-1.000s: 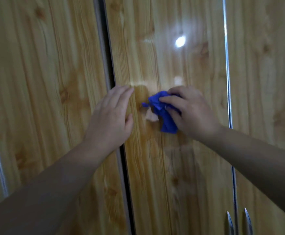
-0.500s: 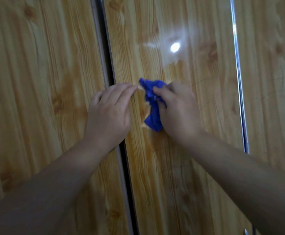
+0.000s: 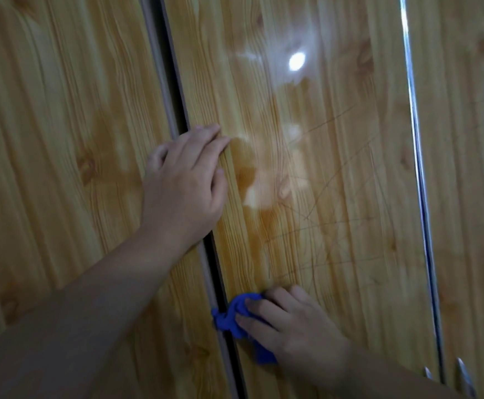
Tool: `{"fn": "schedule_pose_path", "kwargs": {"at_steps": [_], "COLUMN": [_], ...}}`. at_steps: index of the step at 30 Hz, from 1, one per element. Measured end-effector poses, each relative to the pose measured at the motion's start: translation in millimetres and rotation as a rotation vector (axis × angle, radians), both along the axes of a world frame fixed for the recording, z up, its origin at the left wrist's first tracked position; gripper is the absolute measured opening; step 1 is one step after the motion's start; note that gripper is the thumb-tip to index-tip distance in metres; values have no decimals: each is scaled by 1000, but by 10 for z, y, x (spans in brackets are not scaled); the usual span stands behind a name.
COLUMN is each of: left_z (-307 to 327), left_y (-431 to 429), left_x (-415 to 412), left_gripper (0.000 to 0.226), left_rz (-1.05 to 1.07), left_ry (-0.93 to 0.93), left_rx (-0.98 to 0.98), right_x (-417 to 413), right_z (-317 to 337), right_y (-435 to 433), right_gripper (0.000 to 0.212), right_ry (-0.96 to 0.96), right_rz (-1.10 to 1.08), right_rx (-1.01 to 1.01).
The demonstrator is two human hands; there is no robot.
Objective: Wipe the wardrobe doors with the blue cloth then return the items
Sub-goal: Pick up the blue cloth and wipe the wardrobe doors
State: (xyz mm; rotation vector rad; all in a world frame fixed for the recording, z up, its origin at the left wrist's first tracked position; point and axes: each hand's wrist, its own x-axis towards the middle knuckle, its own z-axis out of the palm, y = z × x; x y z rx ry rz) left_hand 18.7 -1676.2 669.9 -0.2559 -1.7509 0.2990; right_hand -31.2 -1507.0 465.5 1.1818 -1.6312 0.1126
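Here, three wood-grain wardrobe doors [image 3: 307, 168] fill view, dark gap [image 3: 177, 90] between left pair, two metal handles [image 3: 462, 375] low right. Left hand [image 3: 184, 182] flat, fingers spread loose across gap. Right hand [image 3: 295, 326] clutching one crumpled blue cloth [image 3: 232, 315], pressed on middle door at its left edge, overlapping gap.

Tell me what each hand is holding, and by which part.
The right hand presses the bunched blue cloth against the wardrobe door, fingers over its right side. The left hand holds nothing; it rests flat across the gap between doors.
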Motion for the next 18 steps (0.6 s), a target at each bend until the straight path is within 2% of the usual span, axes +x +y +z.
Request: {"fn": "schedule_pose_path", "kwargs": {"at_steps": [2,4,6,8,12,18], "left_z": [6,-11,-47,-80,-118,-162], "left_y": [-6,-12,-7,-1,-9,-10], "left_x": [3,8,3,-16,-58,-104], "left_gripper": [44,46,50,54,57,59], "left_rz": [8,22,40,47,63,66], "left_ry": [-8,-17,-30,-38,-5,34], "left_rx": [5,12,9,7,13,6], "right_x": [-19,-82,-144,-183,-311,-523], "right_z": [220,545,960,1391,2148,2659], "right_y": [108,241,366,488,798,1099], "right_gripper": [34,43,41,30,28,32], "right_ry": [25,23,38,47,67,-57], "right_rz": [-24,-49,-71,-81,-88,-111], "right_rx": [34,-32,-136,-228,-465,-793]}}
